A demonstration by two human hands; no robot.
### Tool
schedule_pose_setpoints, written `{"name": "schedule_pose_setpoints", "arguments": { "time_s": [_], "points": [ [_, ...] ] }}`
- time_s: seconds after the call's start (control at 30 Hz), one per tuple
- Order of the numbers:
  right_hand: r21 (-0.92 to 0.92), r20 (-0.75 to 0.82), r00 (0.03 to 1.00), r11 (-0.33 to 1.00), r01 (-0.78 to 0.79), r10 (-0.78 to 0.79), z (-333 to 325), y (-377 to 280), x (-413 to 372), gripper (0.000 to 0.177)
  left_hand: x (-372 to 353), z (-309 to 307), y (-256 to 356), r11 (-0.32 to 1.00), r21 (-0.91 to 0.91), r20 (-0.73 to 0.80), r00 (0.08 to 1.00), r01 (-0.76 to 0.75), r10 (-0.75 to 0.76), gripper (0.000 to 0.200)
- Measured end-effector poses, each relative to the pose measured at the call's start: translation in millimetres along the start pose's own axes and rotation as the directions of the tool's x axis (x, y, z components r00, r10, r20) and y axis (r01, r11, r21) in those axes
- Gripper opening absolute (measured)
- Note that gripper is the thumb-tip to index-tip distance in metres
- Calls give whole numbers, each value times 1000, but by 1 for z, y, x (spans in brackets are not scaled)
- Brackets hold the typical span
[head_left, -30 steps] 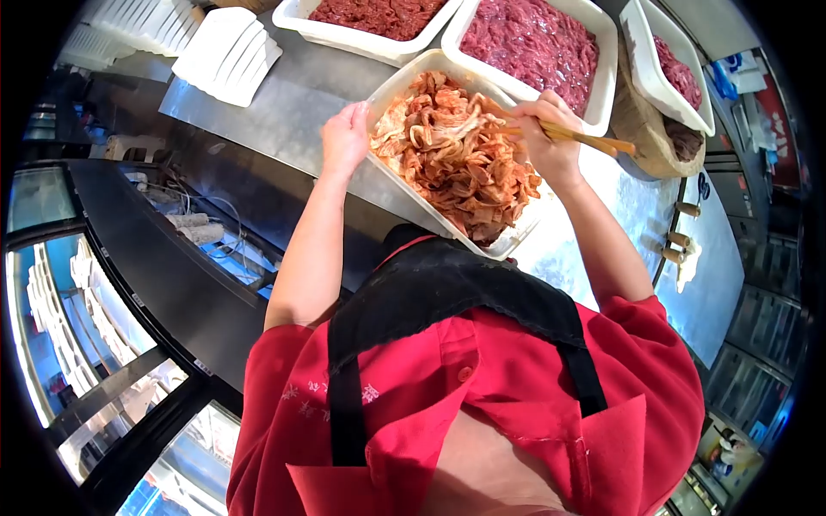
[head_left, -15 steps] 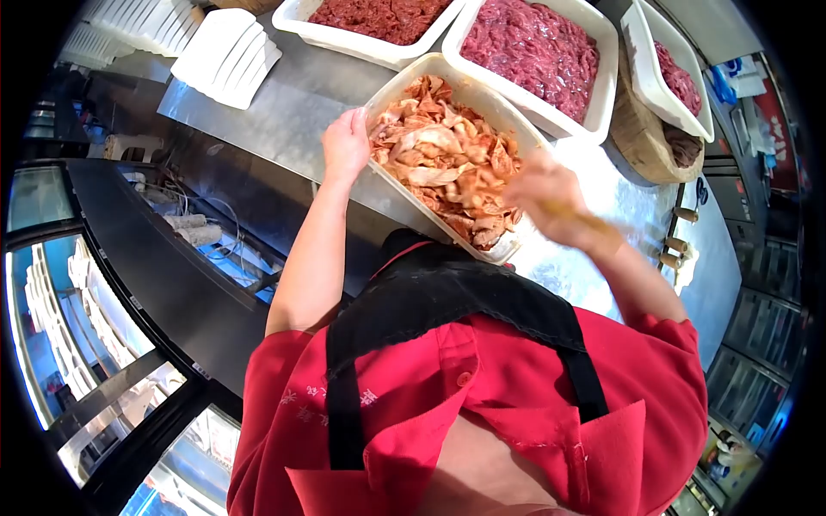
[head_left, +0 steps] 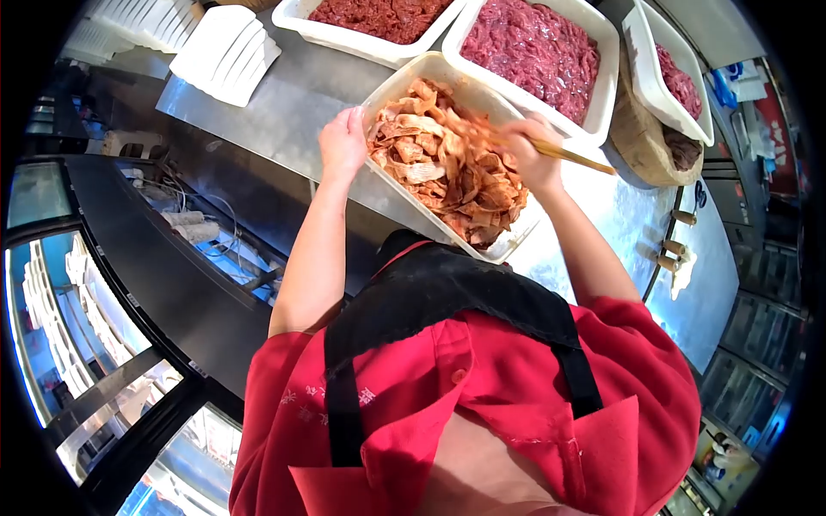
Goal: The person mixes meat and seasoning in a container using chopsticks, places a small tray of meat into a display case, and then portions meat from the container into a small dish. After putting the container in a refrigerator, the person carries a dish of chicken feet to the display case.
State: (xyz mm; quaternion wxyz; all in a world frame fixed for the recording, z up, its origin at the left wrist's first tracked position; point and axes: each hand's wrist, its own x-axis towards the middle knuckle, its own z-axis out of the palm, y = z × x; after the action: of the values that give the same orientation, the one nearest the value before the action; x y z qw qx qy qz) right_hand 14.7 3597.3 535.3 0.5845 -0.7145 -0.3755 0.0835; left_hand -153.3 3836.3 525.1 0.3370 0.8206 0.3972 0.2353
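A white tub (head_left: 411, 205) stands at the near edge of the metal counter, filled with orange-red coated meat slices (head_left: 447, 172). My left hand (head_left: 342, 140) is closed on the tub's left rim. Over the tub's right side, my right hand (head_left: 532, 153) grips a wooden stick-like tool (head_left: 581, 160). Its handle points out to the right, while the other end is blurred and hidden among the slices.
Behind the tub are a tub of dark red minced meat (head_left: 374, 52) and a tub of pinkish meat (head_left: 516, 120). A third meat tub (head_left: 641, 64) rests on a round wooden block (head_left: 641, 150). Stacked white trays (head_left: 228, 56) are at the left, wooden-handled tools (head_left: 675, 247) at the right.
My right hand has moved slightly left and up with the tool, and its handle now points more to the right. The slices have shifted in the tub. My left hand stays on the rim.
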Motion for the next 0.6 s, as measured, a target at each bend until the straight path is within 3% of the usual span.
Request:
{"name": "schedule_pose_setpoints", "arguments": {
  "time_s": [0.07,0.13,0.2,0.33,0.47,0.53,0.6],
  "points": [
    [224,66,978,952,-206,196,-33,-25,-11,14,-1,-1,6,999,35,4,1000,14,-14,32],
    [212,124,930,906,-366,346,-58,-51,-12,15,-3,4,2,999,39,-3,1000,0,0,32],
    [98,131,902,899,-426,412,-76,-70,-4,14,-6,7,1,999,44,-10,1000,-14,14,32],
    [130,107,961,955,-268,255,-65,-87,7,14,-10,6,1,998,66,-7,1000,-23,23,32],
    [304,236,968,953,10,-86,14,-73,11,10,-11,8,-4,998,54,16,999,-34,33,32],
    [154,268,885,924,350,-380,53,-53,11,10,-8,5,-5,999,32,39,999,-36,34,32],
    [118,317,903,956,268,-292,54,-44,8,15,-9,4,-6,1000,9,61,998,-25,24,31]
  ]
}}
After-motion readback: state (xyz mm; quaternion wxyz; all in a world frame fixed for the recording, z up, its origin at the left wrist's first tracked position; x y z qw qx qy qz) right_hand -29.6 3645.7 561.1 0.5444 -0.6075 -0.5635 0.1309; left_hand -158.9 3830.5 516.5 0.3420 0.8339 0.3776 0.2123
